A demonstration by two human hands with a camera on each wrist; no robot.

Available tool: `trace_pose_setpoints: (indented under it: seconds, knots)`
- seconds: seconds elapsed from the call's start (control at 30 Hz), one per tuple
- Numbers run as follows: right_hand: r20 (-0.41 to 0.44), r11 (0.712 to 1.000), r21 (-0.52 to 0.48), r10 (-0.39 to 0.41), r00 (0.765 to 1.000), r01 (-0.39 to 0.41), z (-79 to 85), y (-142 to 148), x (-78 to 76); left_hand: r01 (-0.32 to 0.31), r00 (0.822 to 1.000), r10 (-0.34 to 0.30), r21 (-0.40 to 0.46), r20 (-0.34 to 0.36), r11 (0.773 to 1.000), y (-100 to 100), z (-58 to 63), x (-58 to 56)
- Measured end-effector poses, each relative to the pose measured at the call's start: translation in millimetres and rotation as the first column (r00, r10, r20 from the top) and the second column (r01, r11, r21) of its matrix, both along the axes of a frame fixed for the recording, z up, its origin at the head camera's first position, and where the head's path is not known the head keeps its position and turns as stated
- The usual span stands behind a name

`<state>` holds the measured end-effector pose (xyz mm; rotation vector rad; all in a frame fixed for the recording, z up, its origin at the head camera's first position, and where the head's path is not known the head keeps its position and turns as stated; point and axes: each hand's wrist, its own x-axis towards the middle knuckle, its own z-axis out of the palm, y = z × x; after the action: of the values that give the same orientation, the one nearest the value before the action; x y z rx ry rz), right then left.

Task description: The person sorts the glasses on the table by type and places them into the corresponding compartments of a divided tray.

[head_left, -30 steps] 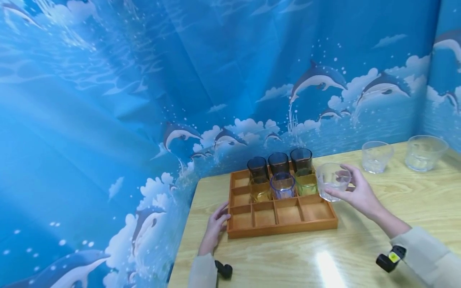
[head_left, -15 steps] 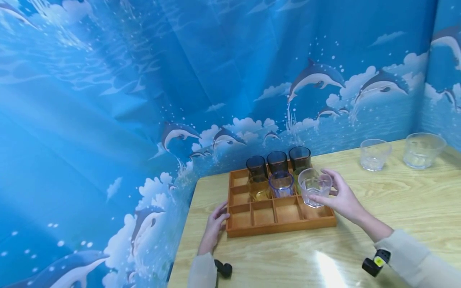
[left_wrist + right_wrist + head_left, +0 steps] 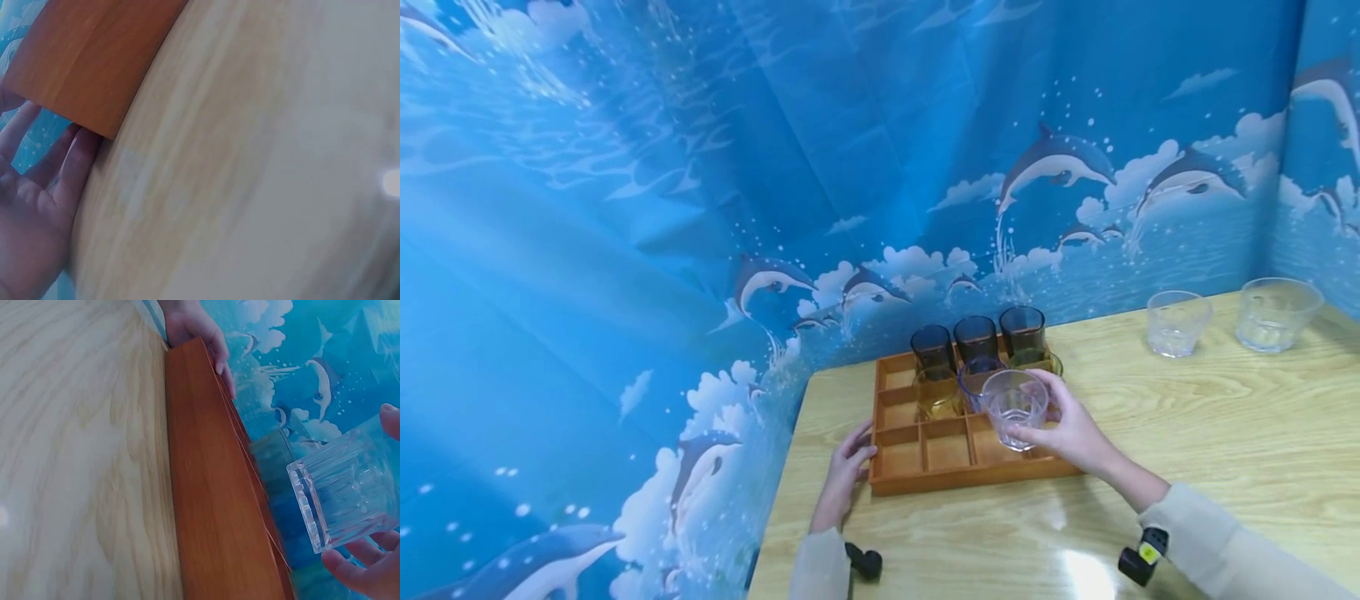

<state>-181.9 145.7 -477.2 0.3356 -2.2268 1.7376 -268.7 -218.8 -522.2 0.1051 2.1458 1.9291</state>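
Observation:
A clear glass (image 3: pixel 1015 410) is held by my right hand (image 3: pixel 1071 429), thumb on the near side and fingers round the far side. It hangs above the front row of a wooden compartment tray (image 3: pixel 970 479); the right wrist view shows the ribbed glass (image 3: pixel 344 494) raised over the tray edge. My left hand (image 3: pixel 844 475) rests against the tray's left side, its fingers (image 3: pixel 75 162) straight and touching the wood. Dark glasses (image 3: pixel 976 337) stand in the back row. In the middle row are an amber glass (image 3: pixel 938 398), a blue-rimmed glass (image 3: pixel 972 385) and a green-tinted glass (image 3: pixel 1045 362), partly hidden.
Two more clear glasses, one smaller (image 3: pixel 1177 325) and one wider (image 3: pixel 1276 317), stand at the back right of the wooden table (image 3: pixel 1210 433). A blue dolphin-print curtain (image 3: pixel 880 167) hangs right behind the table.
My right hand has carried the clear glass leftward and slightly nearer, from the tray's right edge to above its front compartments. The left hand stays at the tray's side.

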Motion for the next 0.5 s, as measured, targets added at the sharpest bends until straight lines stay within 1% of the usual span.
trace_pose_setpoints:
  seconds: [0.2, 0.33, 0.47, 0.5]
  knots:
    - [0.005, 0.999, -0.024, 0.025, 1.000, -0.025, -3.6, -20.5, -4.8, -0.001, 1.000, 0.001, 0.011, -0.007, 1.000, -0.2, -0.4, -0.1]
    - [0.004, 0.998, -0.043, 0.049, 0.999, -0.049, -3.4, -32.4, -5.9, 0.001, 1.000, -0.001, 0.001, -0.013, 1.000, 0.3, -1.0, -0.4]
    - [0.002, 0.997, -0.051, 0.060, 0.998, -0.059, -3.3, -42.7, -8.3, -0.003, 1.000, 0.003, 0.006, -0.017, 1.000, -0.1, -3.9, -2.2]
    - [0.002, 0.997, -0.049, 0.058, 0.998, -0.058, -3.4, -45.2, -9.3, -0.004, 1.000, 0.005, 0.010, -0.017, 1.000, -0.7, -6.3, -3.4]
